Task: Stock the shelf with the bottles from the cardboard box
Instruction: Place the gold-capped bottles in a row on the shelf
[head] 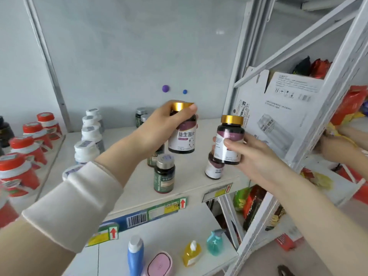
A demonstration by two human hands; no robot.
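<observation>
Holding 1 bottle in each hand, you have both raised above the white shelf board (191,182). Your left hand (161,128) grips a dark brown bottle with a gold cap and a white-and-purple label (182,136), with the thumb against the cap. That bottle is upright and clear of the shelf. Your right hand (256,156) holds a second dark gold-capped bottle (229,142) by its lower body, with the thumb across the label, and it is also lifted off the board. The 2 hands are apart, and the 2 bottles are near each other but not touching. Just below the right-hand bottle, a third purple-labelled bottle (214,170) stands near the shelf's front edge, its cap hidden. Left of it stands a dark green-labelled bottle with a silver cap (164,174), and further left is a row of white-capped bottles (86,149). A white printed cardboard carton (278,120) sits in the grey metal rack to your right.
</observation>
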